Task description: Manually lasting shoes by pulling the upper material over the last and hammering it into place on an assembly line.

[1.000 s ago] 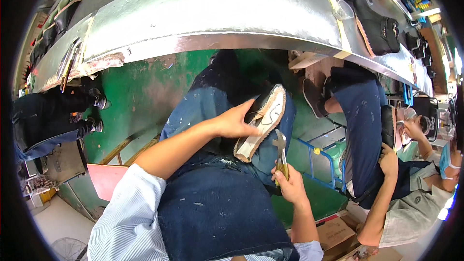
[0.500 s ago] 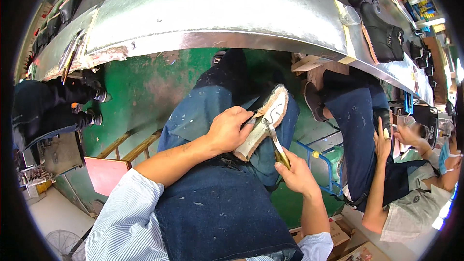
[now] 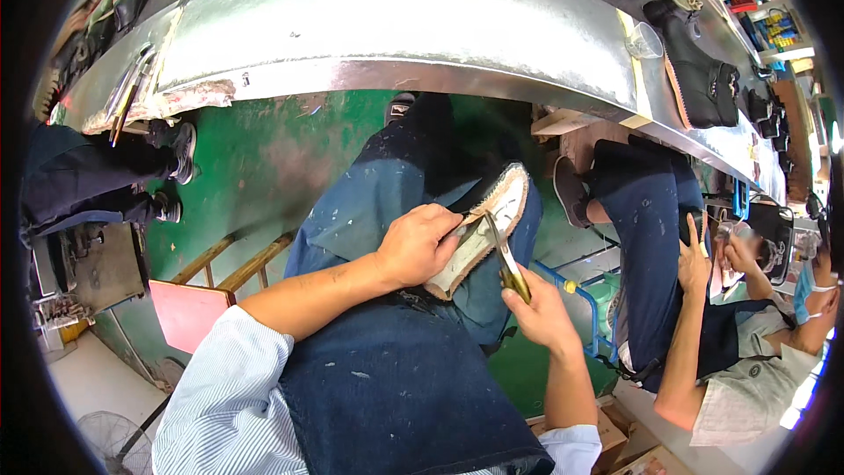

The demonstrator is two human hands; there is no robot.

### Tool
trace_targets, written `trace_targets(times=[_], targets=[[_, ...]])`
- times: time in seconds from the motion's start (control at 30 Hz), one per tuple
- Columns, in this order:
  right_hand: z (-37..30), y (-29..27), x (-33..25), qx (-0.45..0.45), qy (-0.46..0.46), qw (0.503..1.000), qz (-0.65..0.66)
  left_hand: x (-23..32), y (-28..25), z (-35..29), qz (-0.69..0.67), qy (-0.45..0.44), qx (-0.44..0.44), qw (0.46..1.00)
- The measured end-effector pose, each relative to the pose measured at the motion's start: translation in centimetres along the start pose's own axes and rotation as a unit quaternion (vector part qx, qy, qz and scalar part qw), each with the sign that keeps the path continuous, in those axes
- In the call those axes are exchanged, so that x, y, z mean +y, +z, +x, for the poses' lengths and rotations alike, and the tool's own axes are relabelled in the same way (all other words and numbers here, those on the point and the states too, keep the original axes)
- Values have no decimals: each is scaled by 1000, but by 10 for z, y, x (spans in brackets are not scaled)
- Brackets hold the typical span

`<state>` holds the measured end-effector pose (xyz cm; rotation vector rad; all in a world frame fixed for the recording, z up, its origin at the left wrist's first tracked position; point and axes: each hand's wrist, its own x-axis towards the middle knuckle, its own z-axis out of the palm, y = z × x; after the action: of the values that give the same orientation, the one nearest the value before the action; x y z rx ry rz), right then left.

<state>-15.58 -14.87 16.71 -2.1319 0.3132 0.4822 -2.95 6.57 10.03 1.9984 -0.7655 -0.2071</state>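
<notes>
From my end, the head view puts the shoe (image 3: 471, 252) sole up on the wearer's lap, resting against the blue trousers (image 3: 338, 211), far end angled up and to the right. A rough tan border runs round the pale underside.

Left hand (image 3: 415, 244): fingers curled over the shoe's near-left edge, thumb on the sole — gripping it, as far as I can judge. What the fingertips pinch is too small to tell. Right hand (image 3: 541, 310): closed round the yellowish handle of a metal tool, pliers (image 3: 504, 255) by the look, tip at the sole near the left fingertips. Whether the tip bites or only touches, I cannot tell.

Judgement on the step, which I read as working the edge material: I'd want the shoe pressed firmly into the thigh so it cannot roll, the tool tip seated squarely, and force kept short and steady. Left fingertips sit close to the metal — best kept behind the line of pull, since a slip could nip them or score the sole.
</notes>
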Motion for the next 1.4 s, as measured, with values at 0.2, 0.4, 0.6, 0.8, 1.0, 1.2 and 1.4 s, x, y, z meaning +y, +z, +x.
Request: trace_targets(times=[0.2, 0.4, 0.6, 0.8, 1.0, 1.2, 1.4], targets=[[-5, -20, -9, -67, -24, 992, -107, 6, 3, -5, 13, 32, 26, 999], [25, -59, -60, -240, 91, 950, -180, 8, 7, -5, 33, 71, -18, 997], [42, -46, -69, -213, 61, 938, -267, -67, 57, 4, -303, -232, -84, 920], [29, 4, -17, -54, 4, 992, -110, -35, 10, 7, -573, -262, -144, 763], [13, 64, 10, 87, 6, 994, 66, -41, 17, 24, -523, -270, -153, 794], [11, 4, -2, -84, 131, 972, 176, -40, 30, 25, -216, -163, -122, 955], [41, -34, -4, 114, -151, 925, -330, -13, 27, 23, -133, -211, -112, 962]])
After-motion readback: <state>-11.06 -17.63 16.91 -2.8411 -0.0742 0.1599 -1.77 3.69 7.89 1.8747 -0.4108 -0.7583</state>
